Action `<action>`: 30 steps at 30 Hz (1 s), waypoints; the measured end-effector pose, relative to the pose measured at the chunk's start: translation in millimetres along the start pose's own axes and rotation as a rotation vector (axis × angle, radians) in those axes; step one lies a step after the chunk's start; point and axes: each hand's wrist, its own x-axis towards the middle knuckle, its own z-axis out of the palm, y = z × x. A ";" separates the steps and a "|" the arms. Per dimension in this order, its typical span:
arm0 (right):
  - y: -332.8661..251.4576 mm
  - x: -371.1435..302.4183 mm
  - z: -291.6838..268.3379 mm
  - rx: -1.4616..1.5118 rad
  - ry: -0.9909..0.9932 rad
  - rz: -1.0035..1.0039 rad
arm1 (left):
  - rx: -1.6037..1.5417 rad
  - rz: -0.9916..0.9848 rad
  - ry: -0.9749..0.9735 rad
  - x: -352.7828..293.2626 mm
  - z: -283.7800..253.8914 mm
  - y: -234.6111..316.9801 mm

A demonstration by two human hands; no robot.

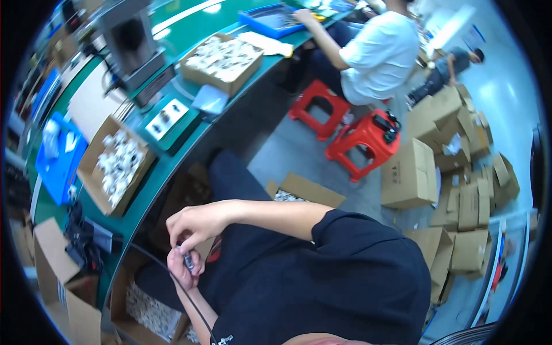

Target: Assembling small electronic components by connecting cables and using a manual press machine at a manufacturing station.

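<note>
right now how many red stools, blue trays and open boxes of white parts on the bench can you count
red stools: 2
blue trays: 2
open boxes of white parts on the green bench: 2
total: 6

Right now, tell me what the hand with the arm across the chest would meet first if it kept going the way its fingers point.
Probably the small grey part, which the fingers curl down onto, held in the other hand.
</note>
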 end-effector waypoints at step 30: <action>30.9 53.4 -149.4 -0.596 0.944 0.111 | 0.644 -0.111 0.383 -17.5 -76.6 -2.4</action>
